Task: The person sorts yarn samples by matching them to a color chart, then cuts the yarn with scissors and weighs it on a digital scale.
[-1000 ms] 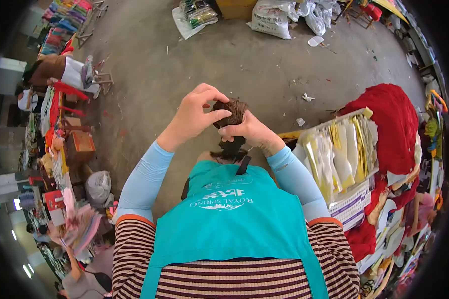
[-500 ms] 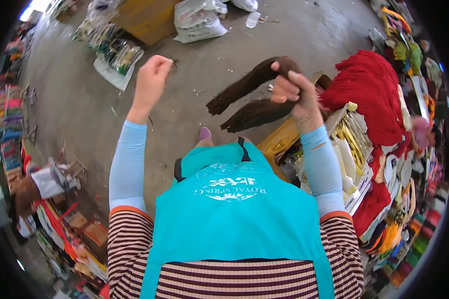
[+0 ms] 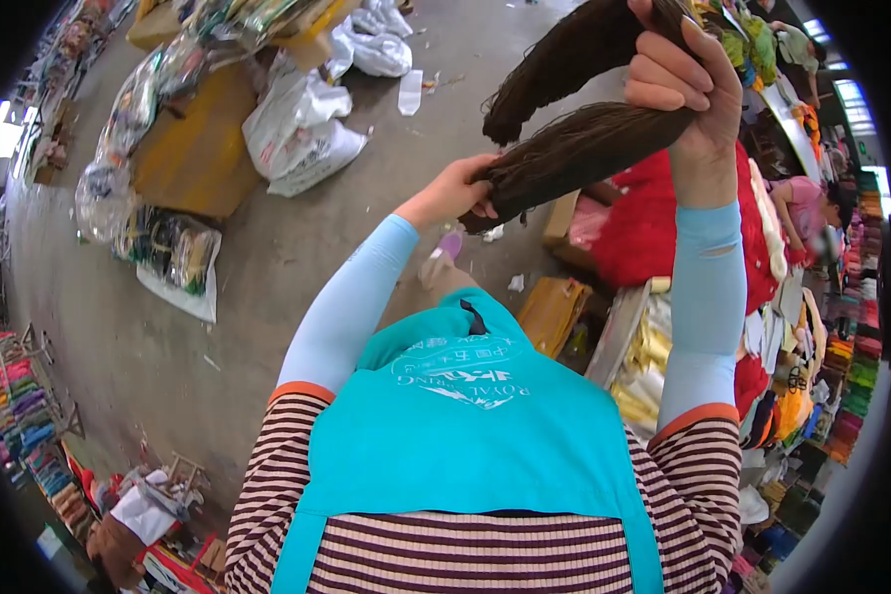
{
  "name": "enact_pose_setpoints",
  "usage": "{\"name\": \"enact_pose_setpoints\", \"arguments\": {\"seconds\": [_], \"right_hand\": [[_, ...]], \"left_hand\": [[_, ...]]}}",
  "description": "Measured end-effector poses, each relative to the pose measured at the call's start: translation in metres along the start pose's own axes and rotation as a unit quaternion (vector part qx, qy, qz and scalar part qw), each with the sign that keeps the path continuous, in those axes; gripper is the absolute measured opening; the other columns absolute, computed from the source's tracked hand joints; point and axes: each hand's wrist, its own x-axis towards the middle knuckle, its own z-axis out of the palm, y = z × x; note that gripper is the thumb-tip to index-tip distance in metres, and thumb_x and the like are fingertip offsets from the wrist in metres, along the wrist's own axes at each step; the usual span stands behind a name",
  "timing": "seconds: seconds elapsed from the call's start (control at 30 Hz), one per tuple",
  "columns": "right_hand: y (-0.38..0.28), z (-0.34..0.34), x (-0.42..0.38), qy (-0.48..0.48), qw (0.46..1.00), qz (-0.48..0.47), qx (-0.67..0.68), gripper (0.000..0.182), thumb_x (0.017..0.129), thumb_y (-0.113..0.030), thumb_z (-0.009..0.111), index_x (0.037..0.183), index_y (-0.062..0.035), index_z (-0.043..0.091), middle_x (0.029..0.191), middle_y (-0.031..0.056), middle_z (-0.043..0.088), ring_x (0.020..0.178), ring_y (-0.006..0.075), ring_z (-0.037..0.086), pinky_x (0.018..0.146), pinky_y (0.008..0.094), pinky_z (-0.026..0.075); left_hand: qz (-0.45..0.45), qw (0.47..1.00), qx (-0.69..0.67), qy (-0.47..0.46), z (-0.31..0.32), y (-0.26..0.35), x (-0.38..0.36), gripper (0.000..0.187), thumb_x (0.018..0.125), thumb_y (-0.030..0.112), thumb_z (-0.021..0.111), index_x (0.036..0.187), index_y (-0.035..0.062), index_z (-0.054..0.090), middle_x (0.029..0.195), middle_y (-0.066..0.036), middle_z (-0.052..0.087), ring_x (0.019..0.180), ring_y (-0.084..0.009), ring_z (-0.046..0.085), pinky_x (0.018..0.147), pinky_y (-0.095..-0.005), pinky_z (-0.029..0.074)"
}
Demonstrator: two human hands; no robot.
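My right hand (image 3: 683,84) is raised at the upper right, its fingers closed around a dark brown yarn hank (image 3: 589,148). The hank is bent over in this hand, so two thick lengths hang toward the left, one above the other. At the loose end of the lower length, my left hand (image 3: 455,193) has its fingers closed on the strands. The end of the upper length hangs free. Part of the bend is hidden behind my right fingers.
A large red yarn pile (image 3: 624,223) lies beyond my right forearm, near a box of yellow and white material (image 3: 643,346). White plastic bags (image 3: 312,139) and a big cardboard box (image 3: 193,148) stand on the floor at the left. A person in pink (image 3: 802,208) is at the far right.
My right hand has lifted the brown hank up and to the right. My left hand has come across from the left and taken the end of its lower length. The view has also shifted.
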Motion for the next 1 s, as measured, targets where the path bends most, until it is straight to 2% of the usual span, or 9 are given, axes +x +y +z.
{"name": "enact_pose_setpoints", "arguments": {"seconds": [0.27, 0.37, 0.4, 0.47, 0.57, 0.63, 0.77, 0.97, 1.0], "right_hand": [[-0.175, -0.135, 0.043, 0.100, 0.994, -0.049, 0.013, 0.033, 0.100, -0.010, 0.045, 0.126, 0.0103, 0.046, 0.061, -0.0046, 0.036, 0.051, 0.0055, 0.036, 0.064, 0.0236, 0.039], [-0.210, -0.170, 0.075, 0.187, 0.973, -0.132, 0.041, 0.021, 0.093, -0.009, 0.055, 0.107, 0.0061, 0.056, 0.061, -0.0041, 0.045, 0.052, 0.0074, 0.044, 0.061, 0.0247, 0.043], [-0.211, -0.167, 0.093, 0.235, 0.954, -0.177, 0.056, 0.013, 0.088, -0.010, 0.062, 0.094, 0.0016, 0.062, 0.061, -0.0025, 0.054, 0.052, 0.0095, 0.053, 0.058, 0.0263, 0.048], [-0.235, -0.186, 0.119, 0.315, 0.908, -0.274, 0.030, 0.012, 0.089, -0.007, 0.061, 0.096, 0.0022, 0.060, 0.059, -0.0056, 0.048, 0.049, 0.0061, 0.046, 0.059, 0.0225, 0.045], [-0.278, -0.214, 0.154, 0.328, 0.884, -0.334, -0.021, 0.011, 0.090, -0.006, 0.060, 0.096, 0.0025, 0.059, 0.059, -0.0053, 0.049, 0.049, 0.0063, 0.047, 0.058, 0.0225, 0.045], [-0.310, -0.231, 0.176, 0.330, 0.879, -0.338, -0.068, 0.009, 0.089, -0.005, 0.060, 0.094, 0.0021, 0.058, 0.059, -0.0048, 0.049, 0.049, 0.0066, 0.047, 0.058, 0.0224, 0.045], [-0.386, -0.274, 0.208, 0.349, 0.862, -0.366, -0.025, 0.006, 0.089, -0.005, 0.059, 0.090, 0.0007, 0.057, 0.057, -0.0051, 0.048, 0.047, 0.0070, 0.047, 0.056, 0.0233, 0.046], [-0.497, -0.379, 0.215, 0.400, 0.819, -0.411, -0.017, 0.007, 0.089, -0.008, 0.060, 0.087, -0.0019, 0.057, 0.056, -0.0046, 0.049, 0.047, 0.0090, 0.049, 0.057, 0.0255, 0.049], [-0.519, -0.411, 0.206, 0.376, 0.853, -0.361, -0.033, 0.015, 0.093, -0.009, 0.055, 0.101, 0.0037, 0.055, 0.058, -0.0056, 0.043, 0.049, 0.0070, 0.042, 0.061, 0.0243, 0.043]], "left_hand": [[0.075, 0.997, -0.005, -0.036, -0.092, 0.075, 0.136, 0.039, 0.089, -0.001, 0.058, 0.128, 0.0005, 0.052, 0.107, -0.010, 0.062, 0.087, -0.0142, 0.065, 0.081, -0.0303, 0.055], [0.159, 0.950, 0.241, 0.117, -0.098, 0.118, 0.185, 0.068, 0.081, 0.008, 0.072, 0.141, 0.0035, 0.040, 0.129, -0.015, 0.044, 0.093, -0.0196, 0.063, 0.078, -0.0308, 0.055], [0.204, 0.908, 0.293, 0.221, -0.099, 0.124, 0.210, 0.068, 0.080, 0.008, 0.073, 0.140, 0.0051, 0.040, 0.128, -0.015, 0.044, 0.094, -0.0212, 0.062, 0.076, -0.0308, 0.055], [0.294, 0.820, 0.340, 0.355, -0.100, 0.139, 0.260, 0.064, 0.079, 0.008, 0.072, 0.137, 0.0075, 0.044, 0.126, -0.016, 0.046, 0.084, -0.0233, 0.063, 0.068, -0.0309, 0.054], [0.233, 0.915, 0.255, 0.207, -0.094, 0.155, 0.326, 0.053, 0.083, 0.004, 0.068, 0.132, 0.0059, 0.048, 0.122, -0.012, 0.054, 0.067, -0.0172, 0.065, 0.064, -0.0287, 0.054], [0.146, 0.986, -0.012, 0.084, -0.089, 0.176, 0.377, 0.042, 0.088, 0.001, 0.061, 0.128, 0.0051, 0.052, 0.127, -0.009, 0.055, 0.077, -0.0153, 0.068, 0.067, -0.0280, 0.056], [0.120, 0.980, -0.144, -0.062, -0.118, 0.203, 0.508, 0.034, 0.092, -0.001, 0.054, 0.126, -0.0008, 0.050, 0.114, -0.010, 0.061, 0.088, -0.0158, 0.068, 0.077, -0.0275, 0.055], [0.164, 0.986, -0.015, -0.016, -0.181, 0.249, 0.632, 0.021, 0.090, 0.005, 0.061, 0.110, -0.0018, 0.058, 0.085, -0.005, 0.064, 0.077, -0.0102, 0.064, 0.071, -0.0258, 0.052], [0.168, 0.984, 0.052, 0.026, -0.194, 0.261, 0.649, 0.018, 0.089, 0.010, 0.065, 0.103, -0.0001, 0.061, 0.075, -0.002, 0.062, 0.068, -0.0076, 0.059, 0.063, -0.0248, 0.049]]}}
